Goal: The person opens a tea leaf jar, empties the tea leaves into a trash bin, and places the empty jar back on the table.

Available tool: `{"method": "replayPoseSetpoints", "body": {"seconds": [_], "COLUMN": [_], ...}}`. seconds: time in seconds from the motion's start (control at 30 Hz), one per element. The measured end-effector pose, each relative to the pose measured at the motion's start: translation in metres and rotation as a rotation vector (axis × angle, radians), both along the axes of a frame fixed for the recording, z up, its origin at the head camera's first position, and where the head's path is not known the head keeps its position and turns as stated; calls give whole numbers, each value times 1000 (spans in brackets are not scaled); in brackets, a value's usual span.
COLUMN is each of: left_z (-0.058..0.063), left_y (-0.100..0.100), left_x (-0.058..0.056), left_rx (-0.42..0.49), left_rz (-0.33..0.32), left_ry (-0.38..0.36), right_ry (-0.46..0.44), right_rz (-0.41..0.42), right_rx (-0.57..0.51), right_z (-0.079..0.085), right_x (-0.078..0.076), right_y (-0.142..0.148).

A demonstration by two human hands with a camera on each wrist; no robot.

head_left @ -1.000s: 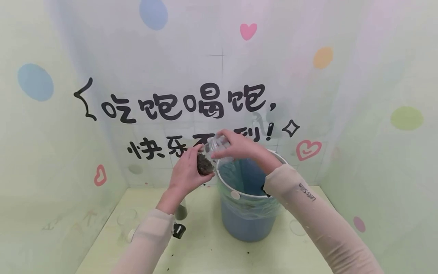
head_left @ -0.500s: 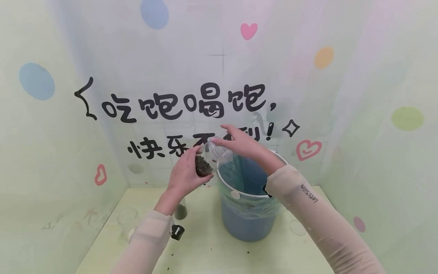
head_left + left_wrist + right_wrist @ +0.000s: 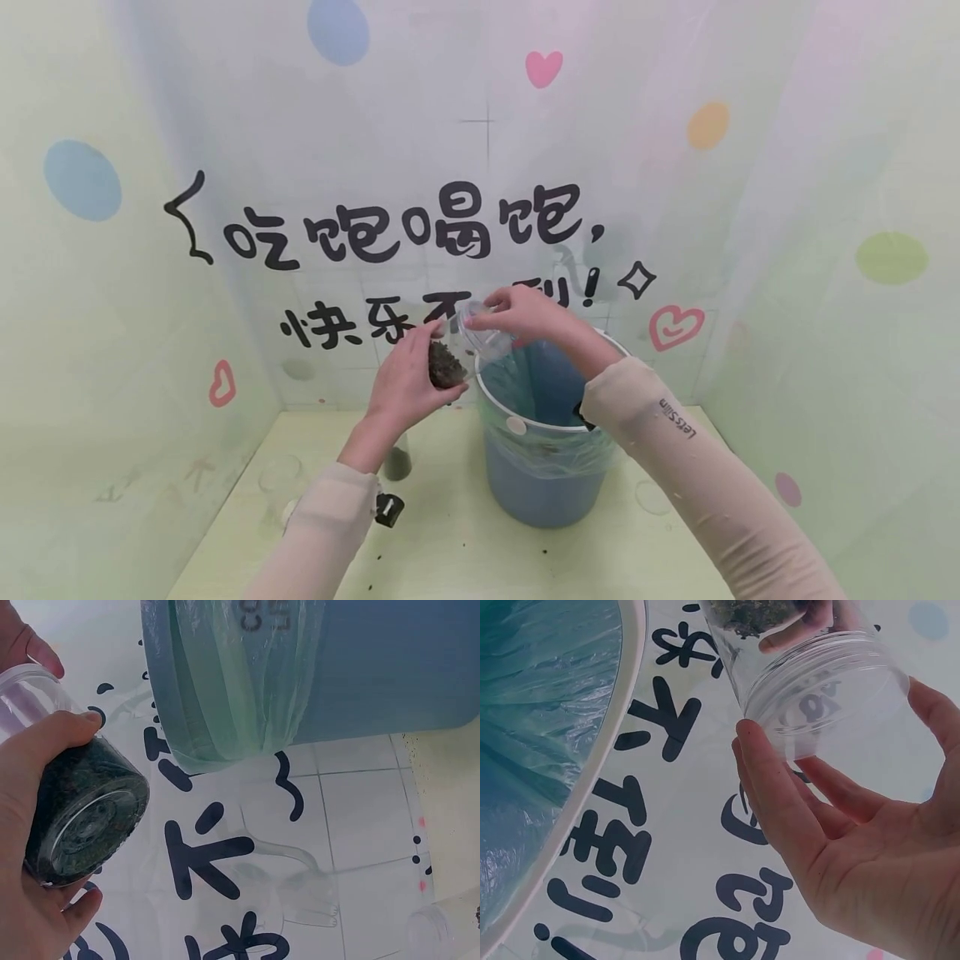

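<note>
My left hand grips a clear jar partly filled with dark dried leaves, which look like tea. The jar is tilted, its mouth end toward the right, beside the bin's rim. In the left wrist view the base of the jar faces the camera, thumb and fingers wrapped round it. At the mouth end, my right hand holds a ridged clear lid between thumb and fingertips. The lid appears to be on the jar. Below and to the right stands a blue bin with a thin greenish liner.
Behind my left wrist a clear container with dark contents stands on the table. A black cap-like piece lies near it. Clear round items lie at the table's left and right sides. Several dark specks are scattered in front.
My right hand's fingers lifted off the lid half a second ago and are round it again now. My left hand and the jar have hardly moved.
</note>
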State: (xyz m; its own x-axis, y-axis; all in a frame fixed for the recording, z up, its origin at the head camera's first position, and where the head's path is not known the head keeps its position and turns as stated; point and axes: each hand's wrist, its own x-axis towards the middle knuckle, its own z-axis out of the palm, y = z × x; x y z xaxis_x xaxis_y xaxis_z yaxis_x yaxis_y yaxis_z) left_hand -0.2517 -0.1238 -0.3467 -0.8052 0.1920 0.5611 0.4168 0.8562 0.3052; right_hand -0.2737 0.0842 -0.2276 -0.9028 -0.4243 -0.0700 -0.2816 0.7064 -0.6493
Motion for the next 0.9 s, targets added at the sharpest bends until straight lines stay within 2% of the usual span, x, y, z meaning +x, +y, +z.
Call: {"method": "replayPoseSetpoints", "body": {"seconds": [0.13, 0.37, 0.47, 0.63, 0.73, 0.9], "left_z": [0, -1, -1, 0, -1, -2], "left_y": [-1, -2, -2, -2, -2, -2], "left_x": [0, 0, 1, 2, 3, 4], "left_rx": [4, 19, 25, 19, 15, 21], "left_rz": [-8, -9, -3, -8, -12, -11], "left_ry": [-6, -16, -21, -18, -13, -14], "right_ry": [15, 45, 28, 53, 57, 37], "right_rz": [39, 101, 65, -13, -19, -3], "right_rx": [-27, -6, 14, 101, 124, 72], "right_z": [-3, -3, -2, -3, -4, -6], "right_x": [-1, 2, 4, 8, 8, 8], "right_y": [2, 4, 2, -2, -3, -3]}}
